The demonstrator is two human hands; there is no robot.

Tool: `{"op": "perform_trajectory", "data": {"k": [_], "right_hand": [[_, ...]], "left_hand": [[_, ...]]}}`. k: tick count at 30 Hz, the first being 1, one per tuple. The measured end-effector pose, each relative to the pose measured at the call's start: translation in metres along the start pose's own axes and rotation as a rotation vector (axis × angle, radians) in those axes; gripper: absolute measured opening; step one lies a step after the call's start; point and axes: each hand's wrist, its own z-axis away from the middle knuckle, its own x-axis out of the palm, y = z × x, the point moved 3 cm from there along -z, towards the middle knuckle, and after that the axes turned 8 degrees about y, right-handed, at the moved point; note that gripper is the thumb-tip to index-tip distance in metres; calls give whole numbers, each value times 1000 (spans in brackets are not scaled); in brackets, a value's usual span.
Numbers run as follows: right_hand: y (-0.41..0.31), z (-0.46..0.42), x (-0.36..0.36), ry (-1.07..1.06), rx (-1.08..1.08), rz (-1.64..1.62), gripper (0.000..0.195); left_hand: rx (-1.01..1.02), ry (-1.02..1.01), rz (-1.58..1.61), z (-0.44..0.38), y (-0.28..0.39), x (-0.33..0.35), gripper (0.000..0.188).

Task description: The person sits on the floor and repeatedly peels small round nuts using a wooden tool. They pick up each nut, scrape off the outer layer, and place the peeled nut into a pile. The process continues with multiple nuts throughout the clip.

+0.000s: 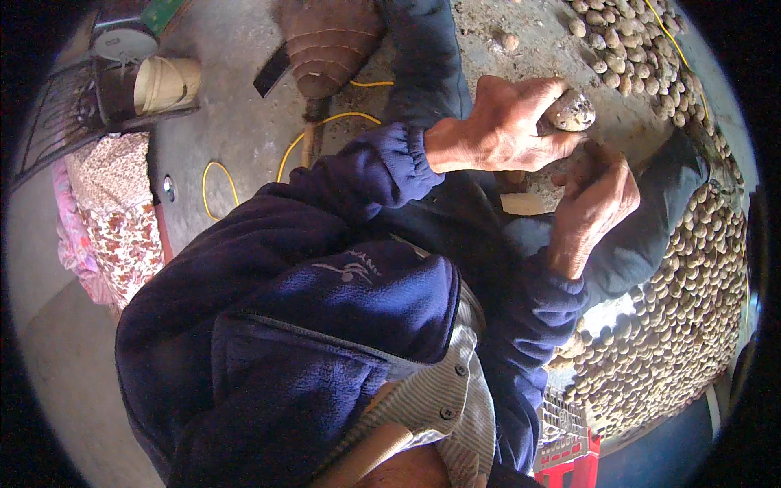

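Observation:
My left hand (503,128) grips a round, potato-like tuber (572,111) between thumb and fingers. Its pale, sunlit skin has dark spots and pits. Close below it, my right hand (601,189) is curled, with its fingertips in shadow near the left hand's thumb. Whether those fingers hold anything is hidden by shadow and blur. Both hands are raised in front of my lap, over dark trousers (647,219). A pale block-like piece (523,204) shows beneath them, partly covered.
Similar tubers form a large heap (665,317) at right and another group (634,55) at upper right. A fibre broom (329,46) lies near a looping yellow cord (282,160). A cream bucket (168,85), a plastic crate (561,421) and a red stool (570,468) stand around.

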Motion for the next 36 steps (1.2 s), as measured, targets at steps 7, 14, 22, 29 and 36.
{"op": "perform_trajectory", "data": {"k": [7, 14, 22, 29, 36], "right_hand": [[-9, -2, 10, 168, -123, 72, 33], [8, 0, 5, 143, -90, 122, 23], [22, -2, -4, -5, 59, -14, 17], [20, 0, 13, -116, 353, -223, 47], [23, 5, 5, -127, -254, 268, 50]], "left_hand": [[44, -76, 31, 2, 6, -1, 54], [14, -133, 58, 4, 7, -2, 54], [-246, -224, 157, 4, -1, 5, 39], [-457, -116, 329, 11, -6, 11, 34], [-796, -272, 433, -5, 3, -3, 30]]}}
